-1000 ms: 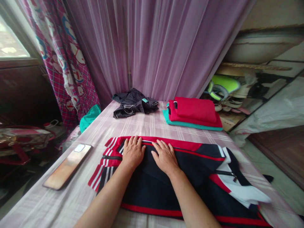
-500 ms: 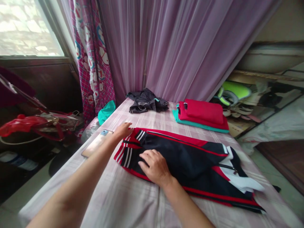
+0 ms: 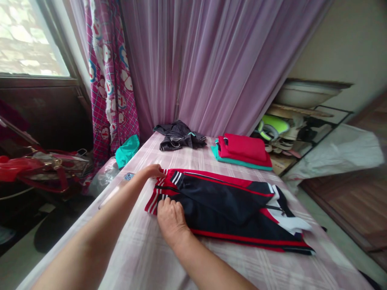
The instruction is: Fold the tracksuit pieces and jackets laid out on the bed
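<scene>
Left hand [image 3: 155, 170] and right hand [image 3: 172, 217] gripped the half-folded jacket [image 3: 223, 201]. Red clothes [image 3: 248, 148] were folded; black clothes [image 3: 181, 137] weren't.

Between the jacket [image 3: 223, 201] and the dark crumpled garment [image 3: 181, 139], I see an open strip of tablecloth [image 3: 178, 160] where a hand can pass. This passage becomes narrower near the red and teal stack [image 3: 246, 150], which stands in the way. Behind them, the purple curtain [image 3: 211, 72] closes the far side. My left forearm [image 3: 99, 233] crosses above the phone [image 3: 129, 176]. To the right of my right forearm [image 3: 202, 257], the near tablecloth is open.
</scene>
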### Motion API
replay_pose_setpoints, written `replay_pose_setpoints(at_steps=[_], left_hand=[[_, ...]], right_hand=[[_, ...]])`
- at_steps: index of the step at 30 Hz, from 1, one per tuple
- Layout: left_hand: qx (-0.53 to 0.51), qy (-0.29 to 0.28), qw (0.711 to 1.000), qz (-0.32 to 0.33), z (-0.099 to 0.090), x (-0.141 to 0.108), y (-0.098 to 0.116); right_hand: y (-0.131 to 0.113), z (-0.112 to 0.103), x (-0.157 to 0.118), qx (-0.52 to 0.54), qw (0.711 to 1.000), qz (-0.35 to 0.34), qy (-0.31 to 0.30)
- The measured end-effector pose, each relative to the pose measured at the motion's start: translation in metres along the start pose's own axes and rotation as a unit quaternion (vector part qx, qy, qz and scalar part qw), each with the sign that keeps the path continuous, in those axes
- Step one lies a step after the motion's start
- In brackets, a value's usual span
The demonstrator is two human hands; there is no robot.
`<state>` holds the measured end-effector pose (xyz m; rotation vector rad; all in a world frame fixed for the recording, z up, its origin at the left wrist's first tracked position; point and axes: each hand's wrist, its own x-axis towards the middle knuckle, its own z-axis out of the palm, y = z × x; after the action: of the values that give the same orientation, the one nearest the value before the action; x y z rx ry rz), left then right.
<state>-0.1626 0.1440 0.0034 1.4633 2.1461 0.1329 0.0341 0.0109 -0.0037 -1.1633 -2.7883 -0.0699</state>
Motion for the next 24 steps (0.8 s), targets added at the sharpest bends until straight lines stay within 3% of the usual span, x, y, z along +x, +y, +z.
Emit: replay_pose_setpoints(at_steps=[7,12,15,18,21,24], left_hand=[[-0.074,0.007,0.997,-0.004,-0.004,-0.013,0.008],[-0.208,-0.026,0.977,0.042,-0.029,-0.03,0.036],[-0.263,-0.029,0.96,0.09,-0.042,-0.031,0.08],[-0.28,-0.045,0.95,0.134,-0.037,-0.026,0.141],[-0.272,-0.071,0.946,0.163,-0.011,-0.018,0.208],[-0.242,-0.09,0.952,0.166,0.033,-0.01,0.262]], right_hand=[[0.025,-0.014,-0.008,0.067,0.998,-0.005,0.011],[0.056,-0.022,-0.028,0.202,0.969,0.076,0.116],[0.082,-0.023,-0.047,0.248,0.937,0.142,0.199],[0.118,-0.021,-0.073,0.254,0.91,0.197,0.263],[0.157,-0.009,-0.103,0.226,0.895,0.227,0.31],[0.191,0.016,-0.135,0.178,0.891,0.256,0.331]])
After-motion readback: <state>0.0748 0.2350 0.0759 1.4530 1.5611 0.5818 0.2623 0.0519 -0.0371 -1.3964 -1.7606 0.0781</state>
